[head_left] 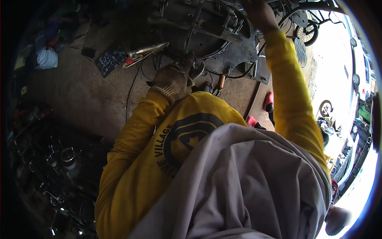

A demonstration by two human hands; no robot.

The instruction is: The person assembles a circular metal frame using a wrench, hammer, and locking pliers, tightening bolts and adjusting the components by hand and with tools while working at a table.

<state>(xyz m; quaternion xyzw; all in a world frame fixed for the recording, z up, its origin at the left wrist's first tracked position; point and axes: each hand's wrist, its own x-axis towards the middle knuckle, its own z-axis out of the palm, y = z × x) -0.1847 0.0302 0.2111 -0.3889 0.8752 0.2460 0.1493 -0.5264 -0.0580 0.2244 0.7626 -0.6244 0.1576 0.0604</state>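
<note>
My left hand [172, 81], in a pale work glove with a knitted cuff, is at the near edge of a dark metal workbench [242, 55]. Its fingers are curled closed beside a round dark plate [203, 44]; what they hold is hidden in shadow. Beyond the bench, my right hand [259, 15] reaches out at the top edge, where the picture cuts off its fingers. Metal bars [217, 32] lie across the round plate. Left of my left hand, a silver metal tool [147, 51] with a red end sticks out from the bench. A wooden handle [221, 82] hangs at the near edge.
A black board with white writing [110, 60] and a white bag [47, 58] are at the left. Dark metal clutter [67, 159] fills the lower left. Another person's red shoes [269, 101] are right of the bench. A bicycle wheel [307, 32] stands at the far right.
</note>
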